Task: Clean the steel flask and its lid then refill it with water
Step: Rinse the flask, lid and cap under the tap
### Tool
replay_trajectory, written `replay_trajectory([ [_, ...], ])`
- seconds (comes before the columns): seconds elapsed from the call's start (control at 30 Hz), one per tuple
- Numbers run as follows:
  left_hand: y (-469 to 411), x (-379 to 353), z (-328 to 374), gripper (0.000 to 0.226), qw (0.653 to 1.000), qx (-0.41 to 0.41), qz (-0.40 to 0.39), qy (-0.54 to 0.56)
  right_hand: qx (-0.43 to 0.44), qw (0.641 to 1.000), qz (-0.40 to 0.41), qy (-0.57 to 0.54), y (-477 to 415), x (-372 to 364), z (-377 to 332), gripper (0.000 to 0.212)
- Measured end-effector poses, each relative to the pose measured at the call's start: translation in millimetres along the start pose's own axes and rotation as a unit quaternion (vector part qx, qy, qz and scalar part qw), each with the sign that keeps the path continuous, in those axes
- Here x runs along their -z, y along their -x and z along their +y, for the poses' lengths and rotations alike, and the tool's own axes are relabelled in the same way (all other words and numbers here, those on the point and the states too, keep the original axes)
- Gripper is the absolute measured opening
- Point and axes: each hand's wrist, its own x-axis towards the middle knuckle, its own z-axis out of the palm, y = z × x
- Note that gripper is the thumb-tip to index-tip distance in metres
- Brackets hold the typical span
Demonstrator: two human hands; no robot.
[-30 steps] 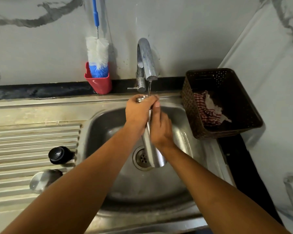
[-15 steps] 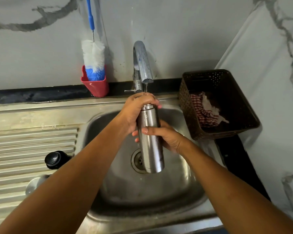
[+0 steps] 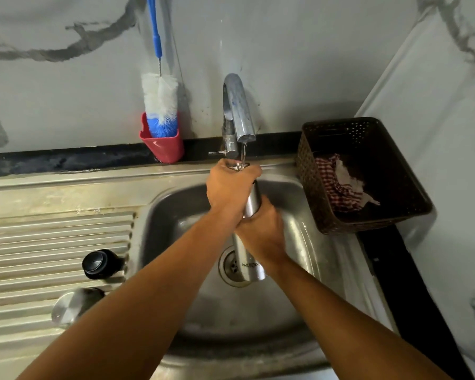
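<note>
Left hand (image 3: 231, 187) curls tight round the neck of the steel flask (image 3: 252, 200), fingers wrapped at its mouth, and the right hand (image 3: 261, 231) grips the body lower down. The 2 hands hold the flask roughly upright over the basin of the sink (image 3: 176, 215), its base above the drain (image 3: 229, 266).

A dark woven basket (image 3: 381, 149) sits at the sink's right edge with a red-checked cloth (image 3: 336, 187) inside. At the back edge the tap (image 3: 237, 108) drops a thin stream of water (image 3: 243, 152) onto the flask's mouth. Left of the tap, a red holder (image 3: 165, 149) carries a blue-and-white bottle brush (image 3: 161, 97), standing upright. On the ribbed drainboard (image 3: 39, 242) a black lid (image 3: 96, 263) lies near the basin's left edge. A steel cap (image 3: 66, 308) lies nearer the front edge, partly hidden by the left forearm.
</note>
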Motion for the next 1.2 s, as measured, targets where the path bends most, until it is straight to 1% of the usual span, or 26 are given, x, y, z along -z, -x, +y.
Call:
replay_trajectory([
  [0.03,-2,3,0,0.029,0.998,0.013,-0.044,0.031,-0.006,0.997,-0.057,-0.058,-3,5,3,0.045],
  [0.1,-4,11,4,0.025,0.984,0.032,-0.144,0.105,0.011,0.971,-0.174,-0.165,-14,17,10,0.044],
  [0.17,-8,17,5,0.020,0.957,0.037,-0.239,0.160,0.004,0.924,-0.280,-0.260,-17,29,8,0.041],
  [0.2,-10,20,5,0.016,0.939,0.042,-0.283,0.190,-0.025,0.895,-0.332,-0.297,-17,34,6,0.044],
  [0.27,-14,24,4,0.010,0.899,0.065,-0.351,0.255,-0.103,0.835,-0.430,-0.327,-19,44,3,0.052],
  [0.3,-15,25,2,0.008,0.886,0.073,-0.367,0.275,-0.129,0.815,-0.461,-0.325,-18,48,2,0.055],
  [0.33,-15,24,3,0.008,0.883,0.068,-0.373,0.277,-0.136,0.809,-0.472,-0.322,-19,50,1,0.056],
  [0.37,-15,23,3,0.009,0.893,0.054,-0.362,0.263,-0.126,0.818,-0.458,-0.325,-20,49,3,0.053],
  [0.4,-14,21,4,0.011,0.910,0.037,-0.335,0.241,-0.101,0.843,-0.417,-0.323,-20,45,4,0.049],
  [0.43,-15,18,4,0.013,0.932,0.019,-0.291,0.215,-0.072,0.880,-0.356,-0.306,-20,38,4,0.047],
  [0.5,-15,10,0,0.014,0.975,-0.020,-0.165,0.148,-0.010,0.953,-0.218,-0.209,-17,24,3,0.055],
  [0.53,-13,5,-4,0.013,0.990,-0.036,-0.092,0.102,0.003,0.976,-0.156,-0.150,-14,17,2,0.060],
  [0.6,-6,-4,-10,0.020,0.998,-0.056,0.025,0.021,0.026,0.998,-0.046,-0.041,-4,7,-3,0.061],
  [0.63,-1,-7,-11,0.025,0.997,-0.064,0.053,-0.002,0.029,1.000,-0.006,0.002,1,3,-5,0.059],
  [0.7,2,-8,-9,0.027,0.996,-0.067,0.055,-0.021,0.030,0.998,0.036,0.030,4,-2,-3,0.057],
  [0.73,-1,-7,-10,0.026,0.998,-0.053,0.033,-0.010,0.032,0.999,0.026,0.013,3,-1,-1,0.059],
  [0.8,-4,1,-7,0.022,0.997,-0.016,-0.059,0.046,0.022,0.994,-0.056,-0.093,-4,7,3,0.061],
  [0.83,-5,6,-4,0.023,0.990,-0.007,-0.116,0.079,0.025,0.983,-0.107,-0.146,-9,13,5,0.060],
  [0.9,-8,14,1,0.024,0.965,0.005,-0.222,0.141,0.035,0.956,-0.194,-0.218,-14,23,4,0.047],
  [0.97,-13,20,6,0.021,0.933,0.019,-0.306,0.188,-0.007,0.915,-0.278,-0.294,-14,31,0,0.037],
  [1.03,-19,25,9,0.015,0.904,0.050,-0.360,0.223,-0.089,0.845,-0.384,-0.361,-13,37,-2,0.046],
  [1.07,-20,27,9,0.014,0.897,0.062,-0.372,0.232,-0.117,0.817,-0.425,-0.371,-13,41,-3,0.051],
  [1.1,-20,27,9,0.015,0.895,0.065,-0.375,0.233,-0.126,0.809,-0.444,-0.365,-14,44,-3,0.053],
  [1.13,-19,27,9,0.017,0.900,0.059,-0.366,0.228,-0.118,0.816,-0.443,-0.352,-15,44,-3,0.052],
  [1.17,-16,25,8,0.018,0.912,0.042,-0.348,0.215,-0.095,0.839,-0.420,-0.332,-16,42,-3,0.048],
  [1.2,-13,23,7,0.018,0.927,0.017,-0.321,0.194,-0.064,0.873,-0.375,-0.304,-14,38,-4,0.045],
])
